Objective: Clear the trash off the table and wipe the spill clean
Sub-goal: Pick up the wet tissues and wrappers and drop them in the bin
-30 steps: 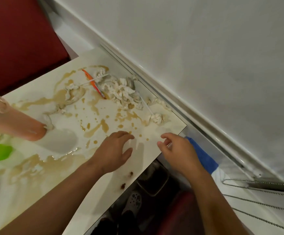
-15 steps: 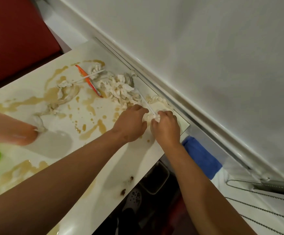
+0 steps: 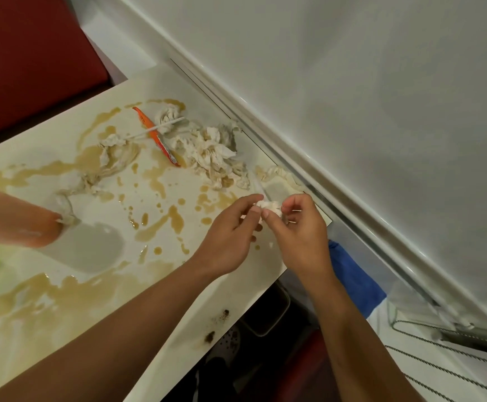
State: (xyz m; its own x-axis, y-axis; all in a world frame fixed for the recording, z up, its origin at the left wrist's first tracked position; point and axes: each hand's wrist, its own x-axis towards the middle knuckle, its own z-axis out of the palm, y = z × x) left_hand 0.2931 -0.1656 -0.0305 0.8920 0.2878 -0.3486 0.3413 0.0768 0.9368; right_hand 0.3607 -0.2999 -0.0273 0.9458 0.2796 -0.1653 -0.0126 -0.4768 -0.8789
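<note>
Both hands meet just above the worktop's (image 3: 71, 285) right edge, the left hand (image 3: 227, 242) and right hand (image 3: 300, 236) each pinching 1 small tissue wad (image 3: 269, 207), seemingly to carry it off before wiping the brown spill (image 3: 161, 224).

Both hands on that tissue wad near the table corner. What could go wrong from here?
1. The tissue wad, pinched between left hand and right hand, sits near the table edge; a loose grip may drop it to the floor.
2. Forearms hover over the brown spill; lowering them could smear it.
3. The soaked tissue pile looks soggy and may tear when lifted, leaving bits.
</note>
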